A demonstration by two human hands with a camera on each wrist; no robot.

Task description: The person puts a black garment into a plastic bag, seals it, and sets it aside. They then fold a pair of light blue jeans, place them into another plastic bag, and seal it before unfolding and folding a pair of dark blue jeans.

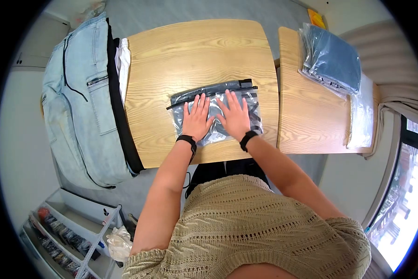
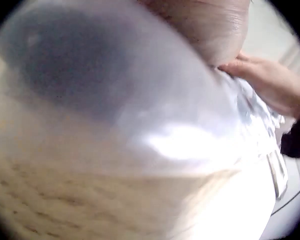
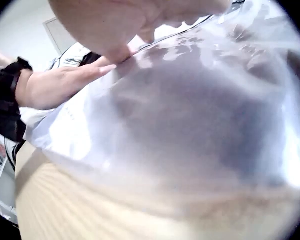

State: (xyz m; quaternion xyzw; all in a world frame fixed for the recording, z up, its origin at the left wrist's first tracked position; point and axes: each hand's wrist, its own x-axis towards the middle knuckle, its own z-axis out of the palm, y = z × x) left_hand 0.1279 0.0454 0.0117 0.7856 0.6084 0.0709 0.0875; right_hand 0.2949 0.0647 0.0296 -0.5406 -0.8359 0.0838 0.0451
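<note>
A clear plastic zip bag (image 1: pixel 256 114) with dark folded cloth inside lies on the wooden table, near its front edge. A black zip strip (image 1: pixel 175 106) crosses its upper part, and a dark bundled band (image 1: pixel 218 88) shows beyond the strip. My left hand (image 1: pixel 197 119) rests flat on the bag's left half, fingers spread and pointing away from me. On the right half, my right hand (image 1: pixel 235 117) presses down with straight fingers. Both wrist views show the shiny plastic (image 3: pixel 180 125) bulging close up under the palms.
Light-blue jeans (image 1: pixel 78 102) lie over black and white clothing at the table's left side. On a second wooden table (image 1: pixel 306 121) at right sit bagged dark-blue garments (image 1: pixel 334 58) and clear plastic bags (image 1: pixel 361 118). A divided storage bin (image 1: pixel 78 218) stands on the floor at lower left.
</note>
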